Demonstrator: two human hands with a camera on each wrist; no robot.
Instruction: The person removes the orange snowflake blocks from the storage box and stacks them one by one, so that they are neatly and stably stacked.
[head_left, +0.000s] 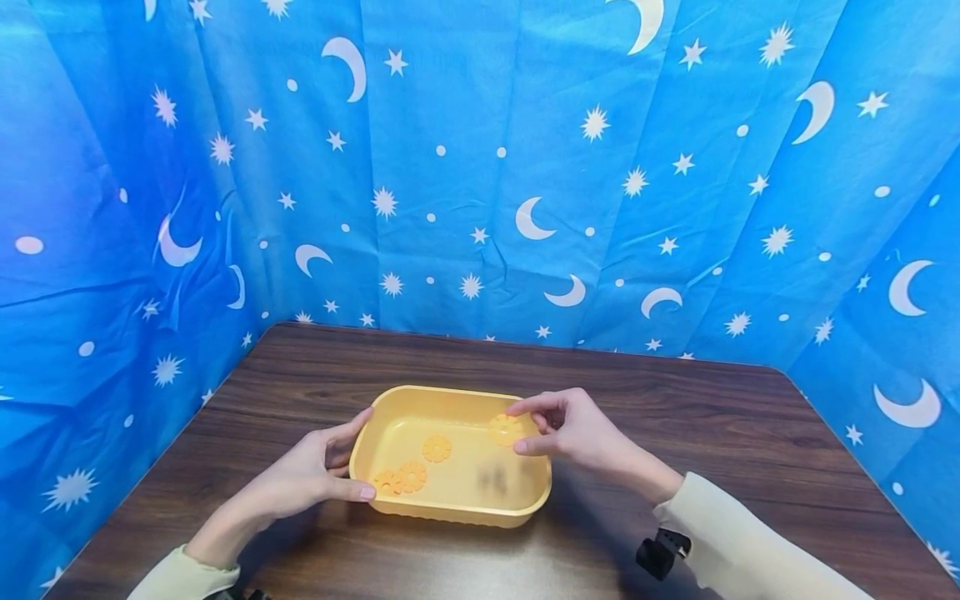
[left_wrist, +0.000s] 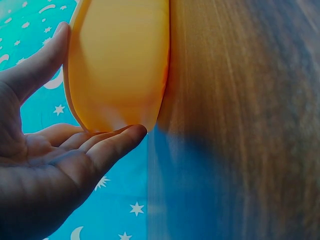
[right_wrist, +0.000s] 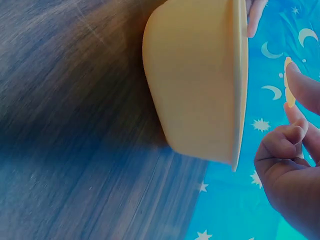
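A shallow yellow plastic basin (head_left: 450,507) stands on the table in the head view. My left hand (head_left: 300,475) holds its left end, thumb at the near rim and forefinger along the far side. From the left wrist view, fingers (left_wrist: 110,147) lie against the basin's end wall (left_wrist: 117,65). Over the basin's right part, my right hand (head_left: 581,429) pinches an orange notched plastic disc (head_left: 504,430) between thumb and forefinger. That disc (right_wrist: 289,82) appears edge-on above the rim in the right wrist view. Inside the basin, similar orange discs (head_left: 437,448) lie at the middle and left.
The dark wood-grain table (head_left: 675,417) extends around the basin. Blue cloth (head_left: 480,175) with white moons and stars hangs behind and along both sides. A dark blurred patch (head_left: 492,479) shows on the basin floor below the right hand.
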